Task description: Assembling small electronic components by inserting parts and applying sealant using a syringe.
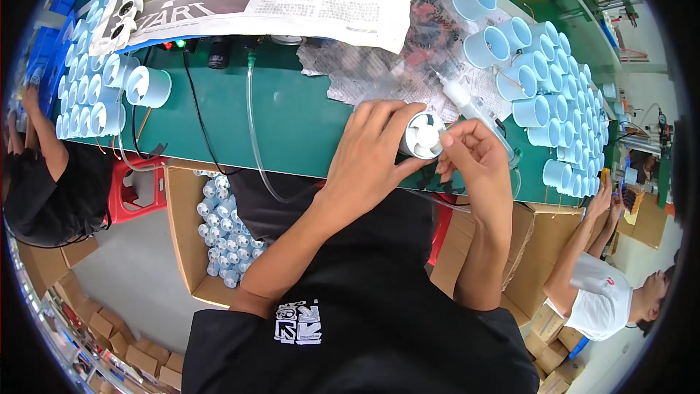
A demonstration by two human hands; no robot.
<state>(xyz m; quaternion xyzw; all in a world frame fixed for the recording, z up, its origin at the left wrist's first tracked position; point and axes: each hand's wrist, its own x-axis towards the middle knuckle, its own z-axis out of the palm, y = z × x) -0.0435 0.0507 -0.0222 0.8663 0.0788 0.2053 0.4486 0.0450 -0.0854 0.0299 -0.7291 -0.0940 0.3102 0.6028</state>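
My left hand [368, 147] is closed round a small light blue plastic cup with a white fan wheel [424, 136] in its mouth, held over the table's near edge with the fan facing up. My right hand [477, 157] is at the cup's right side, its thumb and fingers drawn together by the rim. Whatever those fingertips hold, if anything, is too small to make out. Just beyond the right hand, a clear glue syringe [467, 104] with a thin needle lies on crumpled newspaper [364, 76].
Light blue cups stand in rows at right [543, 113] and left [98, 118]. White fan wheels [130, 9] rest on a newspaper sheet [328, 0]. A clear hose [250, 102] and black cable cross the green table [211, 91]. Below, a carton [184, 226] holds fan cups. Other people work on both sides.
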